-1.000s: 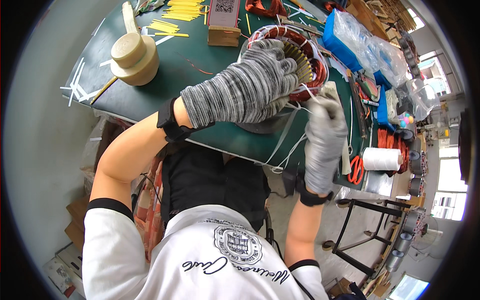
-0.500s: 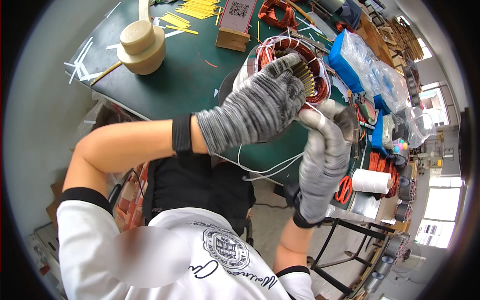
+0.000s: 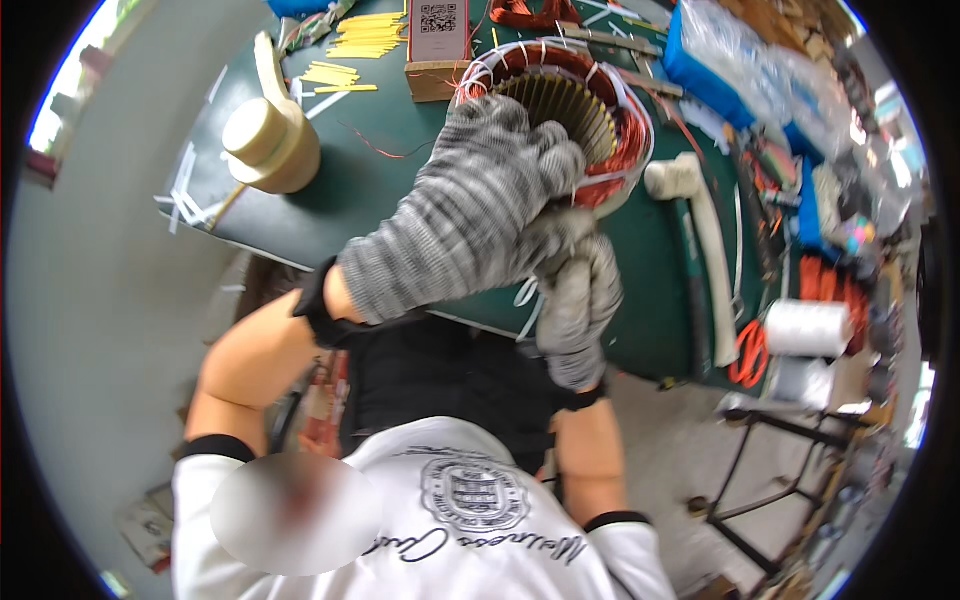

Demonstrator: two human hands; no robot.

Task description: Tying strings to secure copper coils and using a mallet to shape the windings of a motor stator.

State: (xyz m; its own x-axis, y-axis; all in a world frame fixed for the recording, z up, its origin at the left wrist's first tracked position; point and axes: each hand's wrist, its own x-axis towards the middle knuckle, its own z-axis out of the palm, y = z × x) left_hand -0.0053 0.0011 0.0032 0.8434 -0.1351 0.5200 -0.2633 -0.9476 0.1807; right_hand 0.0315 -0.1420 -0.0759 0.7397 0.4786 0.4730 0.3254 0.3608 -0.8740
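A motor stator (image 3: 632, 160) with copper windings and yellow slot strips lies on the green table, its winding rim wrapped with white lacing cord. My left hand (image 3: 470, 190), in a grey striped glove, bends its fingers over the near left rim and grips the stator there. Just below the rim, my right hand (image 3: 575, 290), gloved too, is closed with its fingers pressed together. A loop of white cord (image 3: 526, 291) hangs beside it, and the cord runs into its grasp. The left hand hides part of the right fingertips and the near windings.
Left stands a cream mallet (image 3: 275, 150); yellow strips (image 3: 370, 38) lie beyond it. A wooden block (image 3: 435, 82) holds a card. Right of the stator are a white-headed hammer (image 3: 705, 240), orange-handled scissors (image 3: 750, 355), a white cord spool (image 3: 808, 328) and blue bins (image 3: 705, 70).
My right hand has come left and in under the left hand, close to the stator rim. My left hand has shifted along the rim. The view has turned, and the hammer now shows plainly.
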